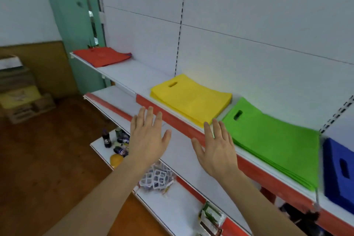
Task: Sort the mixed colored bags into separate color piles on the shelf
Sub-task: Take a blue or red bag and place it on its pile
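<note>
Head view: both my hands are raised flat with fingers straight and spread, backs toward me, holding nothing. My left hand (148,136) sits in front of the lower shelf (183,145), its fingertips reaching up over the red front strip (176,119) of the shelf above. My right hand (217,147) is at its 3 o'clock, apart from it, fingertips overlapping that same red strip right by the near corner of the yellow pile. Whether those fingertips touch anything I cannot tell. Both forearms run down to the bottom edge and are cut off there.

On the top shelf (132,74) the bags lie sorted by color. At 12 o'clock from my right hand is the yellow pile (191,99), handle slot toward the wall. At 2 o'clock, just beside it, lies the green pile (275,140), its layered edges showing at the front. At 3 o'clock the blue pile (339,170) is cut off by the frame edge. Far off at 11 o'clock, at the shelf's end, sits the red pile (101,56); a sliver of blue peeks from its far corner.

Below my left wrist a bag of puzzle cubes (157,178) is partly hidden by my arm. Dark bottles (106,138) at 9 o'clock are blurred.
</note>
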Available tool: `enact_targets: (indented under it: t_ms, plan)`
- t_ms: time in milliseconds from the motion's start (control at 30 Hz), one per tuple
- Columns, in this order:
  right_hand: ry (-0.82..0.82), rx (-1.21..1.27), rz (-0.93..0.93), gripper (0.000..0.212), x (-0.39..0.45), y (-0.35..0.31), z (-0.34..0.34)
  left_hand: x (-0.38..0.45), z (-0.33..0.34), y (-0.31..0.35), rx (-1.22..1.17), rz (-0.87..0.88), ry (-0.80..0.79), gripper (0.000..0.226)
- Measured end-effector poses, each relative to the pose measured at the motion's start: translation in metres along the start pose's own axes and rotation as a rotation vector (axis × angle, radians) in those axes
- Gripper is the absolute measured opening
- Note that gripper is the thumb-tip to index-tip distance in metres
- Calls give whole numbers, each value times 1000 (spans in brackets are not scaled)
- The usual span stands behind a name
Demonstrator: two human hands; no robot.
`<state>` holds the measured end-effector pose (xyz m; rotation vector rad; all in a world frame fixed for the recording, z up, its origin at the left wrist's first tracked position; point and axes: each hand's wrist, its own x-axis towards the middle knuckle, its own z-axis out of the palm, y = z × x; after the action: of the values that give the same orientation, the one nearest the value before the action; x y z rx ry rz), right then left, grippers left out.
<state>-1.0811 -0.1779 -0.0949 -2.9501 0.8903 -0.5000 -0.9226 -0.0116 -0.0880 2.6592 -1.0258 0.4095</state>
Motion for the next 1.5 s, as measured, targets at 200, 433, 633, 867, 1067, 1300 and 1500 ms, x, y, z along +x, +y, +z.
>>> enact_targets:
  t_ms: [200, 433, 633, 867, 1067, 1300, 1500]
  plan:
    - [6, 43, -100, 84, 84, -70, 42, 46, 6, -84, 65, -84, 13, 76]
    - [-15, 106, -228, 84, 192, -159, 77, 115, 3, -178, 126, -201, 51, 69]
    - [-62, 95, -298, 83, 261, -228, 110, 151, 9, -256, 150, -276, 71, 70]
    - [-55, 84, -303, 84, 337, -319, 142, 209, 26, -370, 151, -338, 70, 72]
    - [-37, 73, -204, 78, 387, -392, 155, 269, 31, -456, 129, -242, 45, 75]
    - [-46, 16, -101, 78, 436, -442, 182, 344, 40, -524, 109, -131, 13, 73]
    - [-37, 12, -9, 78, 504, -465, 213, 417, 69, -565, 90, -70, -23, 72]
